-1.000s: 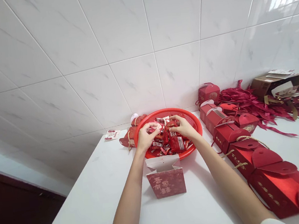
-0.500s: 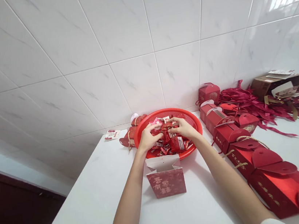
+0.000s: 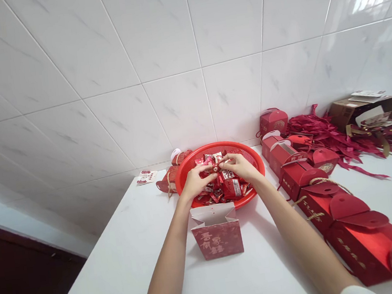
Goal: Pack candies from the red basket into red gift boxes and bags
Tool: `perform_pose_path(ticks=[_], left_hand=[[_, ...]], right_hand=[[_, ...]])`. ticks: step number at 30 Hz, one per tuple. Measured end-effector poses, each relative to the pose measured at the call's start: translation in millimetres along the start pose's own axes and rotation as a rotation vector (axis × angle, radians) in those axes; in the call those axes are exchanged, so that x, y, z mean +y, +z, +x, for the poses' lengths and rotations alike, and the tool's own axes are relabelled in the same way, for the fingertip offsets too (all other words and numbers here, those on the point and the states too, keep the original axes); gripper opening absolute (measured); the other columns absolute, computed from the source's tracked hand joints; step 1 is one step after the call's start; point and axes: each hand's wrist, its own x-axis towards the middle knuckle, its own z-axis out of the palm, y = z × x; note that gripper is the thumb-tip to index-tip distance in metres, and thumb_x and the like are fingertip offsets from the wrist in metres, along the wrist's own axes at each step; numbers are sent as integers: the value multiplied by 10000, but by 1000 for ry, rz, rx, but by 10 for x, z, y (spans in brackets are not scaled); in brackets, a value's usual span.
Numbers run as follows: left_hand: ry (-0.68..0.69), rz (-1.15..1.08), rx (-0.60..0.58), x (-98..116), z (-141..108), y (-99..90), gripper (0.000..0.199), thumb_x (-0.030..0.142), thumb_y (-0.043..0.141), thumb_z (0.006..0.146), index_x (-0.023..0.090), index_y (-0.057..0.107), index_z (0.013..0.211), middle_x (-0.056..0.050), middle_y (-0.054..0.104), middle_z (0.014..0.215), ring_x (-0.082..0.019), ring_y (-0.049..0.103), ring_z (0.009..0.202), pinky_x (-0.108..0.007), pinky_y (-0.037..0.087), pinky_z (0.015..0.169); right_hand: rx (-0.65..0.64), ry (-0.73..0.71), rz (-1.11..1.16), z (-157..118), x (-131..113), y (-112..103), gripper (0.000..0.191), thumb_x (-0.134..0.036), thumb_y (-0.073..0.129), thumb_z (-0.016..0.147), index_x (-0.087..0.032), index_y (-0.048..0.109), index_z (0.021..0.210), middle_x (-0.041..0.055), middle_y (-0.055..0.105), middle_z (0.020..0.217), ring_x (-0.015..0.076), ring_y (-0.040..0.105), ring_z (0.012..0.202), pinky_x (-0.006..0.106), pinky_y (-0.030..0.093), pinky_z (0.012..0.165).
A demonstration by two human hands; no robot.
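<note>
While the left hand and right hand pinch a red packet above the basket, the open box stands upright nearer the wearer, presumably for easy reach.

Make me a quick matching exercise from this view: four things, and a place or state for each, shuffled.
Things:
1. perforated plastic basket
2. open paper gift box
3. cardboard carton
4. crimson ribbons

Places and states:
A. heaped loosely on the table
B. upright, on the basket's near side
C. holding wrapped sweets
D. with white cards on top

Pairs: 1-C, 2-B, 3-D, 4-A
</note>
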Motion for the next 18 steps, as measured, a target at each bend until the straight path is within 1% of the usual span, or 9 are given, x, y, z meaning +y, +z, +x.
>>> perform_pose_path(ticks=[2,5,8,10,12,15,18], left_hand=[[-10,27,1,-5,2,6,365,383,779,702,182,773,1006,-102,750,1114,-301,664,1088,-408,500,986],[-20,77,-13,-18,5,6,323,423,756,722,170,769,923,-99,764,1018,-293,678,1005,-402,511,937],[-9,86,-49,-27,5,-2,301,450,725,746,169,749,848,-76,759,918,-269,677,932,-367,508,875],[-3,65,-67,-26,3,-5,309,468,706,761,167,735,827,-67,751,887,-255,671,903,-340,500,834],[-5,42,-82,-19,1,-5,333,483,693,773,159,728,841,-69,745,887,-248,662,892,-325,492,806],[0,13,-118,7,-3,-6,377,496,669,795,142,728,909,-80,739,920,-248,650,894,-329,486,804],[19,-38,-165,44,-9,-15,404,516,645,817,133,732,914,-77,732,909,-243,645,868,-335,489,801]], right_hand=[[9,-17,-9,-9,-12,6,359,-482,769,646,-181,596,734,-21,609,629,129,542,592,260,426,587],[3,-37,-21,-18,-19,6,397,-526,757,652,-187,557,704,-33,575,612,116,495,566,256,391,568],[-22,-22,-14,-12,-3,-1,415,-542,761,648,-192,544,705,-35,559,599,116,473,550,256,364,553],[-29,-13,-5,-2,10,-5,421,-544,767,640,-194,541,697,-34,552,592,113,455,541,254,343,545],[-35,-22,3,5,12,-7,425,-549,770,634,-193,544,686,-28,562,606,111,446,547,253,329,549],[-63,-45,35,8,-2,-9,427,-555,777,629,-188,574,708,-17,599,662,124,484,599,263,357,597],[-69,-59,44,5,-18,-13,414,-551,779,644,-188,594,719,-16,605,686,138,509,650,274,377,642]])
